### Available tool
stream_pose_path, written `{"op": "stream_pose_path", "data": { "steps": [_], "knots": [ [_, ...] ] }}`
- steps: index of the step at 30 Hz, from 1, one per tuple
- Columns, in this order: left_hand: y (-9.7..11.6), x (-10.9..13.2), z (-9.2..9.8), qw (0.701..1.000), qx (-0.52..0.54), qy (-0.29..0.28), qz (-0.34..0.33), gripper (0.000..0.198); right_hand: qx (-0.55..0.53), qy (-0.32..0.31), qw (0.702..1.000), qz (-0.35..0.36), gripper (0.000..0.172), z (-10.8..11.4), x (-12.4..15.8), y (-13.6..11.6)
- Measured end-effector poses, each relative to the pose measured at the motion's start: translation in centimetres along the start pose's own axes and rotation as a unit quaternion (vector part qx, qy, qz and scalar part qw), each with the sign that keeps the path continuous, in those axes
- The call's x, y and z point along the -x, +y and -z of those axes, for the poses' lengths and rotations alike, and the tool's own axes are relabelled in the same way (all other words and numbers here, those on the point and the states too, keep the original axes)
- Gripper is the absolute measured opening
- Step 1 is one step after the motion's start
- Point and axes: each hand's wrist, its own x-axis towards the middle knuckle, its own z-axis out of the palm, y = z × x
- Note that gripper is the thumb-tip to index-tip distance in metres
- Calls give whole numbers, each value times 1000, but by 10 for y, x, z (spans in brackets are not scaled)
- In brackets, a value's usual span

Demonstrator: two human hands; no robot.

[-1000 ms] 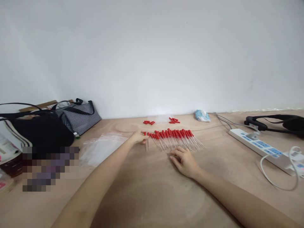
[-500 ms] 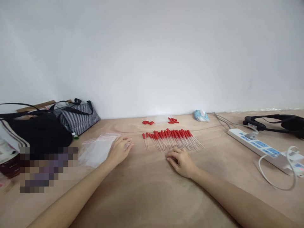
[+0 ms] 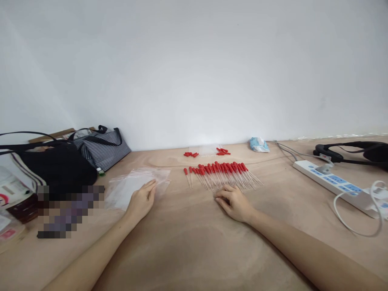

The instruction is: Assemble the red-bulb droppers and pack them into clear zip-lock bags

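My left hand (image 3: 142, 203) lies over the right part of a pile of clear zip bags (image 3: 121, 194), fingers stretched out and resting on the plastic. One bag (image 3: 164, 174) sticks out past the fingertips to the right. Glass droppers with red rubber bulbs (image 3: 224, 167) lie in a dense row across the middle of the table, bulbs pointing away from me. Just in front of their thin tips rests my right hand (image 3: 235, 203), its fingers loosely bent and the thumb apart, with nothing visible in it.
Behind the row lie loose red bulbs (image 3: 190, 154), another red group (image 3: 223, 151) and clear tubes (image 3: 206, 151). A blue tissue pack (image 3: 259, 144) is near the wall. Right: a power strip (image 3: 330, 180) with cables and black headgear (image 3: 348, 153). Left: a striped bag (image 3: 104, 149) and a black bag (image 3: 57, 169).
My left hand has drawn back to the left and nearer to me, and a bag now lies extended beyond its fingertips. My right hand stays about where it was.
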Motion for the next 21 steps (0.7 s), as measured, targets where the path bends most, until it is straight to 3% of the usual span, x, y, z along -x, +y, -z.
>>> {"op": "stream_pose_path", "data": {
  "steps": [2,3,6,8,11,16,21],
  "knots": [
    [16,6,6,995,62,3,-80,35,-19,16,1000,-4,16,1,0,-1],
    [26,11,7,988,90,-26,-125,35,-37,23,999,-3,16,3,0,-1],
    [56,27,6,943,138,-183,-242,35,-97,25,995,24,24,9,2,-5],
    [70,36,2,914,138,-254,-284,35,-116,3,992,56,26,13,4,-7],
    [78,44,-3,898,106,-299,-305,42,-121,-31,990,71,21,16,8,-8],
    [74,45,-8,906,108,-300,-277,53,-138,-23,990,35,23,19,15,-5],
    [73,47,-11,905,105,-306,-277,50,-124,-68,985,104,28,24,15,-7]
  ]
}}
